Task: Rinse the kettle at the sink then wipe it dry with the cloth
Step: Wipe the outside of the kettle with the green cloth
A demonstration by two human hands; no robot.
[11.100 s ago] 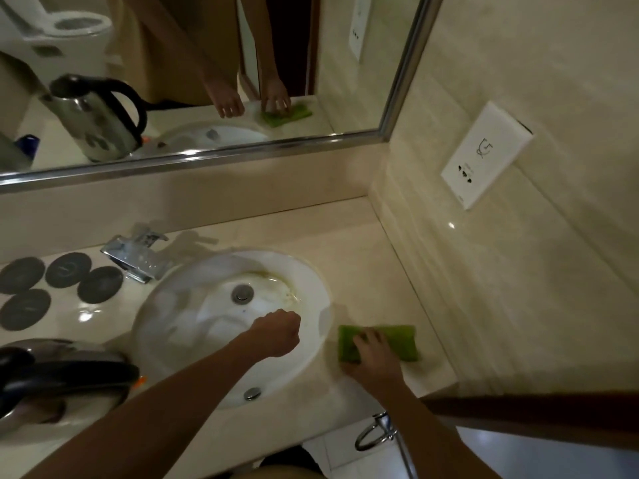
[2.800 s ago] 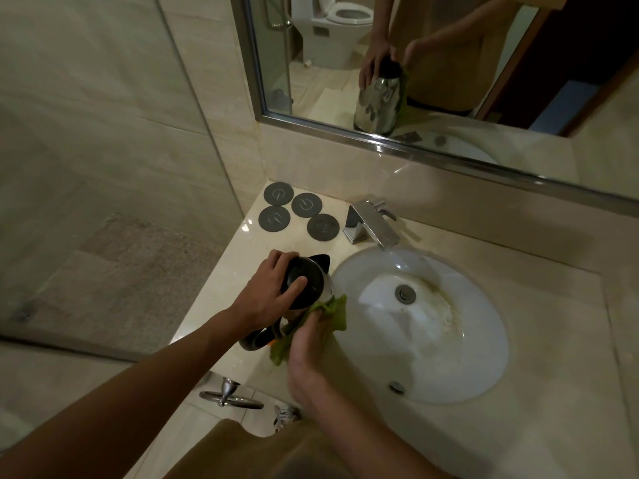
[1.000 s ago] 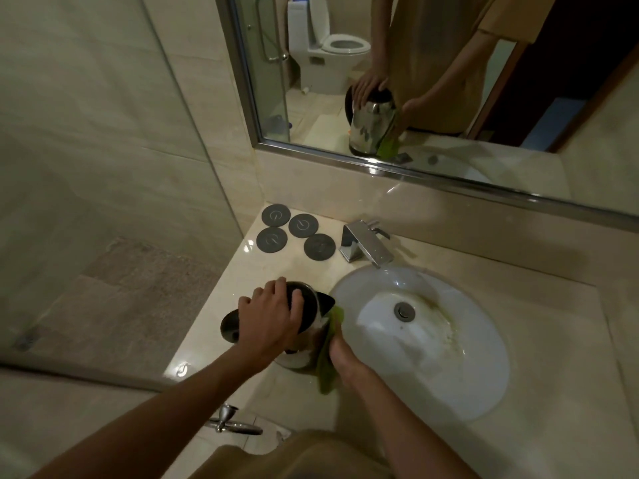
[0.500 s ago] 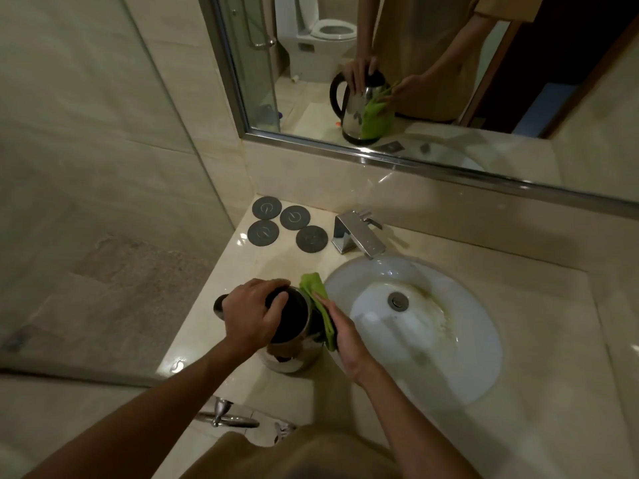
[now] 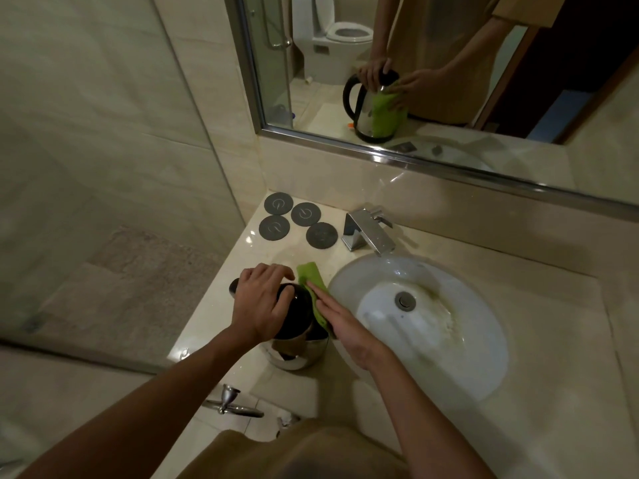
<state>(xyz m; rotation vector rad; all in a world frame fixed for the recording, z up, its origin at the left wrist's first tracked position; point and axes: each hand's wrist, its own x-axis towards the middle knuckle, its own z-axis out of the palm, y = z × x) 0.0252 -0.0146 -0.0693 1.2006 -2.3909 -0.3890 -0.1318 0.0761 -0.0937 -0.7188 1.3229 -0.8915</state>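
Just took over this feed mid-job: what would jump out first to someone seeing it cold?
The steel kettle stands on the counter just left of the sink. The left hand grips its black top while the right hand presses a green cloth flat against its side. Above, the mirror repeats the scene, and four dark round coasters lie beside the faucet.

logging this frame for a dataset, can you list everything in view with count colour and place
kettle: 1, steel with black lid, on counter left of basin
cloth: 1, green, against kettle's right side
basin: 1, white, set in counter
drain: 1, metal, basin middle
faucet: 1, chrome, behind basin
coasters: 4, dark grey, back left of counter
counter: 1, beige
mirror: 1, silver frame, on wall, reflects a toilet
handle: 1, chrome, below counter edge
left hand: holds kettle top
right hand: flat, presses cloth on kettle
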